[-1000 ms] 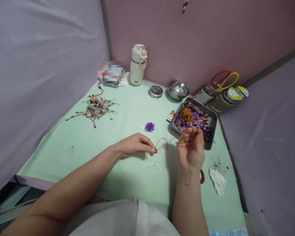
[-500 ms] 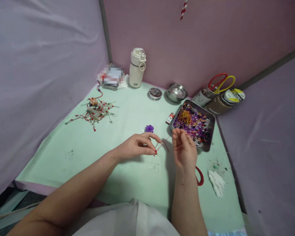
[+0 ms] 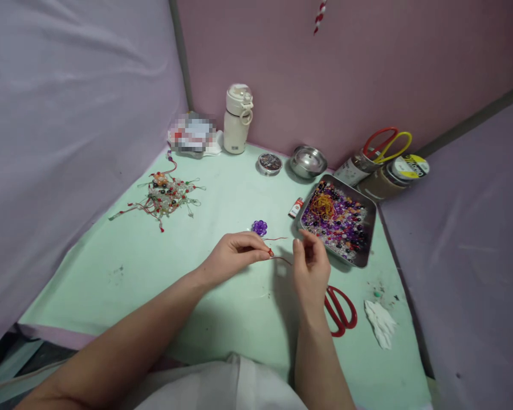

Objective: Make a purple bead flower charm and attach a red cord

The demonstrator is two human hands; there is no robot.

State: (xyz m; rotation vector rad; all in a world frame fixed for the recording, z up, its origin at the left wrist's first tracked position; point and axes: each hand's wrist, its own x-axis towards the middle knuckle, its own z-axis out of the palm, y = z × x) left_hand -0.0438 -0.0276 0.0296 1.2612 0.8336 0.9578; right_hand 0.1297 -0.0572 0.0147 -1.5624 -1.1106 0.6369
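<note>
A small red knotted cord piece (image 3: 271,253) is pinched between the thumb and fingers of my left hand (image 3: 239,250). Thin red strands run from it to the right, one toward my right hand (image 3: 311,262). That hand is raised with thumb and index finger apart and the other fingers curled; whether a strand lies in it is too small to tell. Just behind my left hand rests a purple bead flower (image 3: 260,228). Red-handled scissors (image 3: 342,312) lie beside my right wrist, their blades hidden by it.
A metal tray (image 3: 371,228) of mixed beads and yellow cord sits at the right, near a lighter (image 3: 296,207). Behind stand a bottle (image 3: 237,122), a steel bowl (image 3: 308,162) and jars (image 3: 357,168). Beaded strings (image 3: 166,196) lie left, crumpled tissue (image 3: 380,323) right.
My left fingers have closed together around the red piece. My right hand has moved a little toward me and left, uncovering more of the scissors.
</note>
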